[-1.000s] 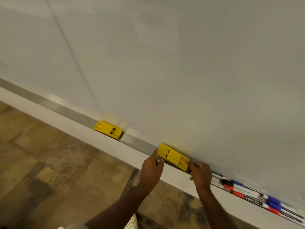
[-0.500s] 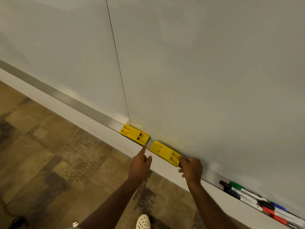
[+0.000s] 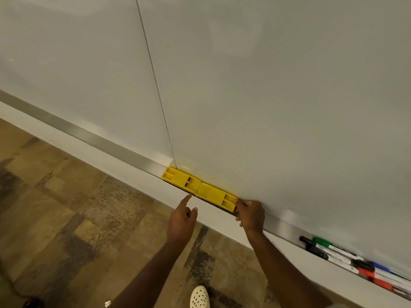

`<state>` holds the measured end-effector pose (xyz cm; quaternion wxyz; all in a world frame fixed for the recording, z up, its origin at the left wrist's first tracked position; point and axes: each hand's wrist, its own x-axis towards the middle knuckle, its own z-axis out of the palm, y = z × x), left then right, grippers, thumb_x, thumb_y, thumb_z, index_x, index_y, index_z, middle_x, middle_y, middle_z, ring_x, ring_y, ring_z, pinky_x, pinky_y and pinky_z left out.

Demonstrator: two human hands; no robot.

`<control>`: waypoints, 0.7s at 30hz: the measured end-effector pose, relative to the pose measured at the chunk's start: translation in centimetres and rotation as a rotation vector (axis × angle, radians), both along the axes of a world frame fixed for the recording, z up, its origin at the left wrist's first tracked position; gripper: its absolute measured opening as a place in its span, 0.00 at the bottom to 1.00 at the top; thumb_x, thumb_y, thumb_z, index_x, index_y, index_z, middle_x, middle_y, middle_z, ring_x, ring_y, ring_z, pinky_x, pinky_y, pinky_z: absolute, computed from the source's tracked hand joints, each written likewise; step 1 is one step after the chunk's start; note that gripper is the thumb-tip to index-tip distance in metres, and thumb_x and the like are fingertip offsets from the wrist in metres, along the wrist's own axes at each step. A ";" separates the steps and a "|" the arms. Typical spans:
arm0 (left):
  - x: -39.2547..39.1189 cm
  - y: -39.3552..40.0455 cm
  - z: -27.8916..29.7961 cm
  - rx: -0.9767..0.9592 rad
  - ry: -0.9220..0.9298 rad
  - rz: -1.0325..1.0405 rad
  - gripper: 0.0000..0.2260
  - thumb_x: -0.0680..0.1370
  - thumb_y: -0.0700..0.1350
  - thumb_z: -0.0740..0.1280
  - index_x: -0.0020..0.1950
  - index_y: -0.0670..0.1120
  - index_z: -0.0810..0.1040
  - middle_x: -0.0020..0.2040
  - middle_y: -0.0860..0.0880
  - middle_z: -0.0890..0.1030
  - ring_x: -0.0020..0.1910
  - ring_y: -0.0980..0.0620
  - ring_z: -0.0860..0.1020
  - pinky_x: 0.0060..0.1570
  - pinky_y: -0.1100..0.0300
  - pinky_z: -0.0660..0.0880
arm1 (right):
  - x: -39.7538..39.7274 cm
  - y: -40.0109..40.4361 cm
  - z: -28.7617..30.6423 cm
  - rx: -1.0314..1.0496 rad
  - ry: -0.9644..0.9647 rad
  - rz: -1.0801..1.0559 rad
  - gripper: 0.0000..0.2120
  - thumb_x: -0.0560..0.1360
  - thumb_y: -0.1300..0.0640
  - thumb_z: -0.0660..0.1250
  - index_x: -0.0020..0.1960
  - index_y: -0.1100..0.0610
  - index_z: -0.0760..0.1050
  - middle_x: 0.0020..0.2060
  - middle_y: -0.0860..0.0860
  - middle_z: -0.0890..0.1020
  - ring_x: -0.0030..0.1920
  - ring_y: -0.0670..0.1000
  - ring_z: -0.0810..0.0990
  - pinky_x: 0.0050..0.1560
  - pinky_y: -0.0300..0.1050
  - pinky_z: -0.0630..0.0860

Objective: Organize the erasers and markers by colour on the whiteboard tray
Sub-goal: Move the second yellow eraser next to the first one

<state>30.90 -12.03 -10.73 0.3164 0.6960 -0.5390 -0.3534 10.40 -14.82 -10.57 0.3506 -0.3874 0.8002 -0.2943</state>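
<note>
Bare forearms; cream perforated shoe point(image 3: 199, 297)

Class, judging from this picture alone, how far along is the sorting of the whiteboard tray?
Done: the two yellow erasers sit end to end on the tray.
In hand: the right hand grips the nearer eraser's end; the left hand points, holding nothing.
Left: the markers, green, black, blue and red, lie mixed farther right.

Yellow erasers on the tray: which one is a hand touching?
The right-hand eraser: the right hand grips its right end. The left eraser sits untouched, end to end with it; the left hand only points.
</note>
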 end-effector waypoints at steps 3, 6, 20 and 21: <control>-0.7 0.1 0.6 -0.021 0.018 -0.008 0.20 0.81 0.45 0.65 0.73 0.51 0.70 0.30 0.50 0.76 0.29 0.56 0.74 0.33 0.62 0.74 | -0.6 0.8 0.5 0.006 -0.045 0.015 0.17 0.77 0.50 0.68 0.37 0.61 0.82 0.29 0.56 0.84 0.23 0.51 0.81 0.24 0.44 0.77; -2.7 0.0 1.1 -0.074 0.026 -0.059 0.17 0.80 0.45 0.65 0.69 0.51 0.74 0.35 0.51 0.78 0.33 0.54 0.78 0.38 0.55 0.78 | -2.1 2.4 1.3 -0.030 0.007 0.053 0.18 0.77 0.52 0.66 0.34 0.61 0.81 0.27 0.55 0.83 0.24 0.49 0.81 0.27 0.48 0.79; -27.5 5.6 3.2 -0.259 -0.056 -0.812 0.10 0.78 0.44 0.66 0.59 0.50 0.80 0.53 0.51 0.83 0.49 0.52 0.79 0.50 0.58 0.78 | -22.0 17.2 5.7 -0.085 0.253 -0.089 0.10 0.79 0.52 0.65 0.47 0.54 0.84 0.39 0.48 0.86 0.36 0.48 0.82 0.44 0.47 0.80; -29.0 6.1 3.2 -0.268 -0.094 -0.836 0.10 0.78 0.44 0.66 0.58 0.50 0.81 0.52 0.51 0.83 0.50 0.52 0.79 0.50 0.57 0.77 | -23.9 18.9 5.9 -0.082 0.249 -0.130 0.10 0.80 0.52 0.65 0.49 0.54 0.84 0.41 0.48 0.86 0.37 0.48 0.82 0.45 0.47 0.80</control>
